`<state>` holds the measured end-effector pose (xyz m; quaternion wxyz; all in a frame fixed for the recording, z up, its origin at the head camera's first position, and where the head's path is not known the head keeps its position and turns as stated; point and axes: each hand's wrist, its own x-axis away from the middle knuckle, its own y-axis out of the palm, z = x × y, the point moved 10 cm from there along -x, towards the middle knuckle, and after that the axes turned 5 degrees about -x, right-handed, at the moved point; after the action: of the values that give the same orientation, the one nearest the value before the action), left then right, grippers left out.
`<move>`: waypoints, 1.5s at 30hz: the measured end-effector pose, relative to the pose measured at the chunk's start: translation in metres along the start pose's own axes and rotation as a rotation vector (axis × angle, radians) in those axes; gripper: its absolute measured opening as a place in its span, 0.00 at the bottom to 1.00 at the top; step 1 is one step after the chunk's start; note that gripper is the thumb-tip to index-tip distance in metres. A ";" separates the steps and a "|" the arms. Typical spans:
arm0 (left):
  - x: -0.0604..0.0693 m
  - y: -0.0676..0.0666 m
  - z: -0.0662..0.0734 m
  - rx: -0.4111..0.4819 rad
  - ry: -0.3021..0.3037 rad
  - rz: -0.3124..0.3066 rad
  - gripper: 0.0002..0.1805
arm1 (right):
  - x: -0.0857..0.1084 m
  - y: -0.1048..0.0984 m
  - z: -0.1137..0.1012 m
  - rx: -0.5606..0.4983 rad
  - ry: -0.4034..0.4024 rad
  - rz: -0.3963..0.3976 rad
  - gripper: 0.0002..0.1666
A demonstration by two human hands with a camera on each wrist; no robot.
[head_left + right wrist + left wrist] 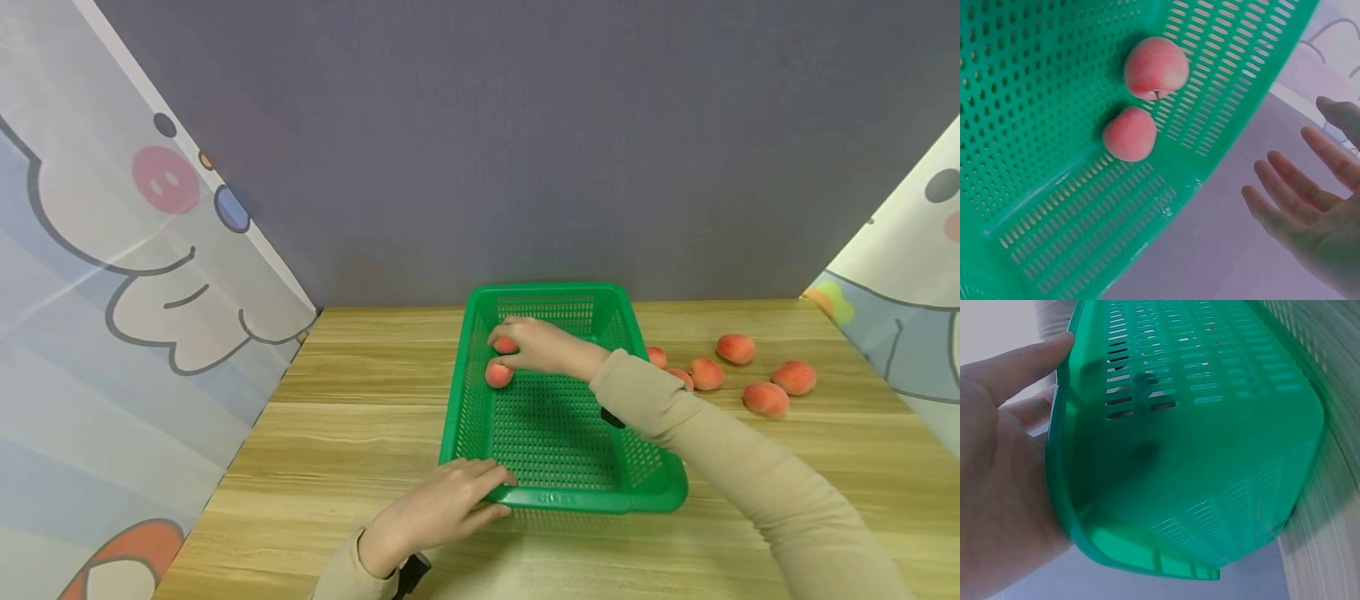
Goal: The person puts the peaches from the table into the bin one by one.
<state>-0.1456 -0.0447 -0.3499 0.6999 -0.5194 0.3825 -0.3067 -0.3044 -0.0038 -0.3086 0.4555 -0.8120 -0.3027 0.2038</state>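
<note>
Peaches, two of them, are lying inside the green basket toward ten o'clock, while at least six other peaches are resting on the desk outside it, around three o'clock, so the work is seemingly standing at an early stage. The right hand is hovering over the inside pair, its grip relaxed and grasping nothing; the left hand is pinching the basket's rim around seven o'clock.

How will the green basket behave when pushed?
The green basket is probably light for its size, with slotted, thin walls. Its broad base should make it slide rather than tip. The two round peaches inside may roll.
</note>
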 end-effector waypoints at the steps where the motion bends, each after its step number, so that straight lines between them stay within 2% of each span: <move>1: 0.000 0.000 0.000 0.002 0.000 -0.002 0.13 | 0.002 -0.002 -0.001 0.001 -0.007 0.007 0.21; 11: 0.000 0.000 0.000 0.011 0.010 0.001 0.14 | 0.022 -0.030 -0.016 0.026 -0.091 0.097 0.18; 17: 0.000 0.000 0.000 0.013 0.009 0.002 0.14 | 0.035 -0.049 -0.018 0.029 -0.108 0.147 0.18; 38: 0.001 0.000 -0.001 -0.006 0.002 0.009 0.14 | 0.081 -0.091 0.006 0.027 -0.116 0.318 0.19; 45: 0.000 0.000 0.000 -0.007 0.010 0.020 0.14 | 0.104 -0.104 0.023 0.039 -0.068 0.365 0.17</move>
<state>-0.1458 -0.0454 -0.3497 0.6991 -0.5165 0.3923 -0.3010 -0.2737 0.1227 -0.2365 0.4162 -0.8371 -0.1613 0.3161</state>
